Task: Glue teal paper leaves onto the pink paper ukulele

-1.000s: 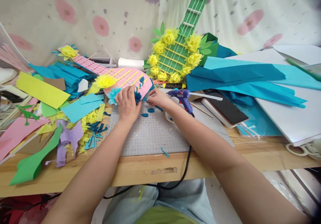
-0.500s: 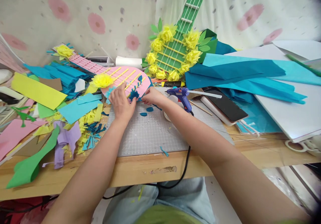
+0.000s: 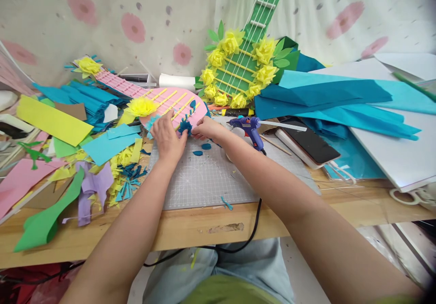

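A pink paper guitar (image 3: 170, 102) with yellow strips and a yellow flower lies across the back of a grey cutting mat (image 3: 207, 176). My left hand (image 3: 167, 137) rests on the guitar's lower edge, fingers pressed against a dark blue paper flower (image 3: 185, 126). From the other side my right hand (image 3: 206, 129) pinches the same flower, fingers closed. A lighter blue flower (image 3: 151, 124) peeks out left of my left hand. Two small blue leaf cut-outs (image 3: 201, 149) lie on the mat just below my hands.
A blue glue gun (image 3: 250, 129) lies right of my hands, its black cord dropping over the table edge. A green paper guitar (image 3: 245, 63) with yellow flowers leans against the back cloth. Paper scraps (image 3: 85, 158) cover the left; blue sheets (image 3: 327, 99), a phone (image 3: 306, 142) and white boards the right.
My hands shifted slightly up and closer together on the guitar's edge. The dark blue flower now shows between them, pressed from both sides.
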A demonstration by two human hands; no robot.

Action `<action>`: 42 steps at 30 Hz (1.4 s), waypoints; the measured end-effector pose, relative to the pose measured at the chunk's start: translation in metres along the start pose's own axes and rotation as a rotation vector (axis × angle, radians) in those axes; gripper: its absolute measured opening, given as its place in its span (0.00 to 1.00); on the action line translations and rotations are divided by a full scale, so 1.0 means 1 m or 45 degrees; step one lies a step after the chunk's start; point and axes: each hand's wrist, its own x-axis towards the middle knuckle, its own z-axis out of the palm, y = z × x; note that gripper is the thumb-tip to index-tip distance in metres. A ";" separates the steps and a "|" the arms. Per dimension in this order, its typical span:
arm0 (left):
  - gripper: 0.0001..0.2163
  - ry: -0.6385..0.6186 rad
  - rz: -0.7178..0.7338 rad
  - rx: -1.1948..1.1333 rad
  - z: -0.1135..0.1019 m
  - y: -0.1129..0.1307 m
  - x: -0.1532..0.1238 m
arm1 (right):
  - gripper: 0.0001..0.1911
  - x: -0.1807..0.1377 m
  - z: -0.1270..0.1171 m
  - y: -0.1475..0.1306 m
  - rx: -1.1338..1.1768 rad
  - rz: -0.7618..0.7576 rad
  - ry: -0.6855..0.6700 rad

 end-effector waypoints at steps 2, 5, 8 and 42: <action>0.29 0.004 0.006 -0.001 0.000 -0.001 0.000 | 0.11 0.001 0.000 0.001 0.058 -0.008 -0.005; 0.29 0.006 0.011 -0.005 0.001 -0.002 0.000 | 0.13 0.001 0.000 0.001 0.129 -0.001 -0.003; 0.29 0.008 0.016 -0.009 0.001 -0.003 0.000 | 0.14 -0.001 -0.001 0.000 0.161 0.012 0.025; 0.30 -0.021 0.116 0.067 0.008 0.001 -0.004 | 0.11 -0.008 -0.011 0.003 0.444 -0.004 -0.008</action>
